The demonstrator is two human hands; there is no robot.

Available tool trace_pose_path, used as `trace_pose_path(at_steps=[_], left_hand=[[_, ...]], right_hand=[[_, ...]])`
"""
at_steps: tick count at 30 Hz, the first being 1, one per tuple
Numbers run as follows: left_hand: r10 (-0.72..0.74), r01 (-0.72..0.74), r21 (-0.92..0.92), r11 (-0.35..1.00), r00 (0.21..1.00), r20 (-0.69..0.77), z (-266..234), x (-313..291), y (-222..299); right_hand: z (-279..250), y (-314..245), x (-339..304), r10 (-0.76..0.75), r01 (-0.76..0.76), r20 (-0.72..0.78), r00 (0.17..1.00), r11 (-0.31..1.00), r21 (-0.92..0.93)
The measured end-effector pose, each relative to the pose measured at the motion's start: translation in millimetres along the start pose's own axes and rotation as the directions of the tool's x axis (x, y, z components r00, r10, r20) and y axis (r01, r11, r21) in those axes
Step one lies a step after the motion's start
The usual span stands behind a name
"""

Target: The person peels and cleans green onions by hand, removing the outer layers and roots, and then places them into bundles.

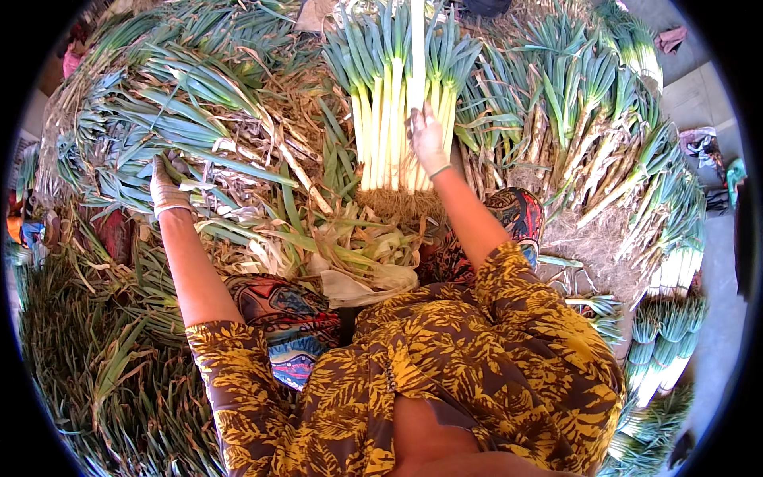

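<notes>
My left hand [168, 187], in a pale glove with dark fingertips, reaches into a heap of untrimmed green onions [187, 119]. Its fingers close around some of the blue-green leaves, which partly hide them. In front of me lies a row of cleaned green onions [385, 131], white stalks side by side, roots toward me and leaves away. My right hand [427, 141], gloved as well, rests over the right part of this row with its fingers curled. A long, bright white strip [418, 56] runs from those fingers to the top edge. What the fingers hold is unclear.
Peeled skins and leaf scraps [350, 246] lie between my knees and the row. More untrimmed onions [572, 119] are heaped at the right. Tied bundles [664, 342] stand at the far right, beside a grey floor [711, 254]. Dark green leaves [119, 381] cover the lower left.
</notes>
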State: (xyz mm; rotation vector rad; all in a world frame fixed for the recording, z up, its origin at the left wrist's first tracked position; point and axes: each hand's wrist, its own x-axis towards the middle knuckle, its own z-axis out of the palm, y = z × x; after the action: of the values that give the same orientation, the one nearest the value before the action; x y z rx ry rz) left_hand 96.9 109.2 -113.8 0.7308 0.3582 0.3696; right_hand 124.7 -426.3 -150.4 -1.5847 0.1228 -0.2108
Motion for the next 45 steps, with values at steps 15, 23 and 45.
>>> trace_pose_path(at_steps=[15, 23, 45], left_hand=[[0.002, -0.03, 0.325, 0.945, 0.996, 0.086, 7, 10, -11], [0.068, -0.083, 0.444, 0.892, 0.996, 0.05, 42, -18, -11], [-0.109, -0.16, 0.986, 0.045, 0.98, 0.164, 66, -62, -1]], right_hand=[[-11, 73, -36, 0.35, 0.032, 0.124, 0.929, 0.257, -0.966], [-28, 130, -88, 0.708, 0.613, 0.521, 0.477, 0.157, -0.774], [187, 172, -55, 0.577, -0.314, 0.52, 0.63, 0.802, -0.508]])
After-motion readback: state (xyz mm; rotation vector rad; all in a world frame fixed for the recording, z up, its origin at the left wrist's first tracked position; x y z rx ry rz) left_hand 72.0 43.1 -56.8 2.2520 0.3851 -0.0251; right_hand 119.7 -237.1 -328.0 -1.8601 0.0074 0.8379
